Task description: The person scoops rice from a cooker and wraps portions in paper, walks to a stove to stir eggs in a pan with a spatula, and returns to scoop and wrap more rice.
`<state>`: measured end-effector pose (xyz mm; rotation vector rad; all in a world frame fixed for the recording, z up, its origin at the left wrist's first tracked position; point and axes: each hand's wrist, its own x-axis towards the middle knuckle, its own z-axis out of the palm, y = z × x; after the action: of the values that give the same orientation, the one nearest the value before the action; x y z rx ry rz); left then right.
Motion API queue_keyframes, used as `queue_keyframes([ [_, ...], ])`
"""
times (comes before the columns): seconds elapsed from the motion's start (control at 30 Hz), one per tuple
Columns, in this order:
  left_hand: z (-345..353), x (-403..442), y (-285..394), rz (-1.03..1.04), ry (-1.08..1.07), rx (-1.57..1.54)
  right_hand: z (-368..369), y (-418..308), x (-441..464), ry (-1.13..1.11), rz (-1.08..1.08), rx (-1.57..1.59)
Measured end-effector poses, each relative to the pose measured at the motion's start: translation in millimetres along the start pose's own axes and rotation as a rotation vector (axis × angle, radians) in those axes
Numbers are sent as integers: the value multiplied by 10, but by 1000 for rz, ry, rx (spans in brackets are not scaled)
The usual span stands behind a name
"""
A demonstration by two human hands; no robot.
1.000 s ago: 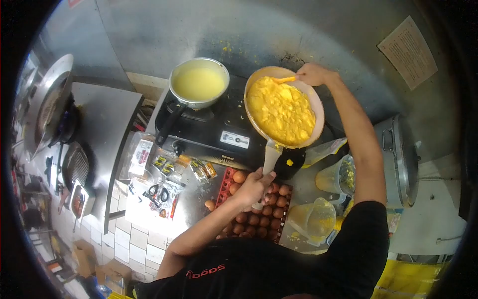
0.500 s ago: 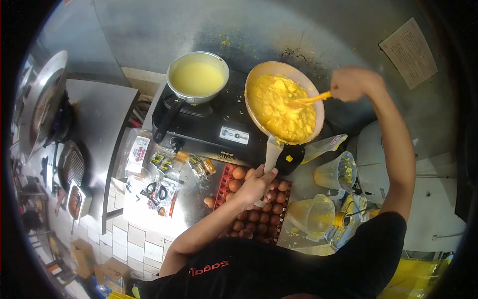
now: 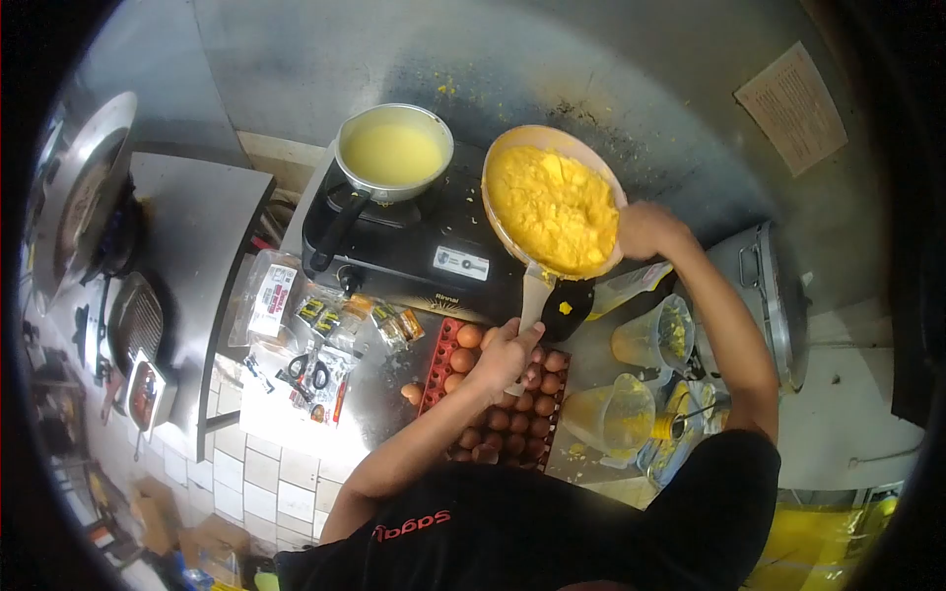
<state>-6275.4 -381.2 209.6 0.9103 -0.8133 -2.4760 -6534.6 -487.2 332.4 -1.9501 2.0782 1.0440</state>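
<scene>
Left hand [image 3: 505, 360] wrapped tight round the pale handle [image 3: 533, 300], and there's the frying pan [image 3: 564, 141] at the right end of the black stove [image 3: 399, 264], loaded with lumpy yellow mixture [image 3: 552, 212]; the right hand [image 3: 650, 231] is up at the pan's right rim, blurred, fingers bunched, and what they grip I cannot tell from here; crowded quarters, mind you! A saucepan [image 3: 396, 192] of pale yellow liquid [image 3: 391, 153] sits close on the left, its black handle jutting over the stove's front; a red tray [image 3: 428, 384] of brown eggs [image 3: 517, 424] lies right beneath the left hand and wrist, one egg loose beside it; two smeared plastic jugs, the upper jug [image 3: 639, 340] and the lower jug [image 3: 626, 419], fill the space between tray and right forearm; black scissors [image 3: 317, 374] and small packets [image 3: 325, 315] litter the counter further left.
</scene>
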Motion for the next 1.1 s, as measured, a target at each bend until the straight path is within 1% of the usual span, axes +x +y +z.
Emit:
queue_keyframes([
  [0.03, 2, 20, 15, -8, -7, -13, -20, -72, -98, -28, -23, 34],
  [0.07, 1, 18, 25, -20, -35, -52, -202, -286, -118, -59, -58, 21],
  [0.1, -6, 3, 8, -22, -31, -25, -257, -457, -121, -99, -91, 19],
  [0.2, 16, 12, 25, -13, -36, 1, -66, -495, 364, 228, 119, 210],
  [0.27, 9, 27, -29, -2, -22, 18, -17, -224, 384, 207, 140, 172],
  [0.3, 3, 25, -14, 10, -13, 26, -105, -191, 328, 203, 148, 151],
  [0.33, -2, 16, 3, 8, -13, 16, -145, -175, 219, 92, 137, 108],
  [0.4, 21, -9, 35, 1, -19, -9, -225, -394, -61, 56, 80, 68],
  [0.47, 21, 73, -22, 21, -41, -80, -243, -524, -20, 43, 20, 27],
  [0.6, -21, 96, -67, 33, -54, -86, -374, -268, -48, 178, 136, 124],
  [0.7, -2, 88, -54, 15, -57, -100, -354, -60, -92, 249, 318, 245],
  [0.73, 4, 80, -58, 9, -55, -110, -86, 58, 97, 294, 338, 191],
  [0.8, 27, 48, -31, 16, -58, -101, 308, 136, 324, 132, 218, 153],
  [0.83, 31, 44, -15, 22, -55, -100, 376, 148, 373, 52, 152, 131],
  [0.93, -6, 70, -44, 40, -62, -56, -42, -324, -94, 4, -115, 198],
  [1.0, -9, 91, -43, 33, -50, -26, -38, -526, 175, 55, -56, 255],
  [1.1, 23, 88, -62, 20, -50, -15, -12, -346, 485, 175, 95, 234],
])
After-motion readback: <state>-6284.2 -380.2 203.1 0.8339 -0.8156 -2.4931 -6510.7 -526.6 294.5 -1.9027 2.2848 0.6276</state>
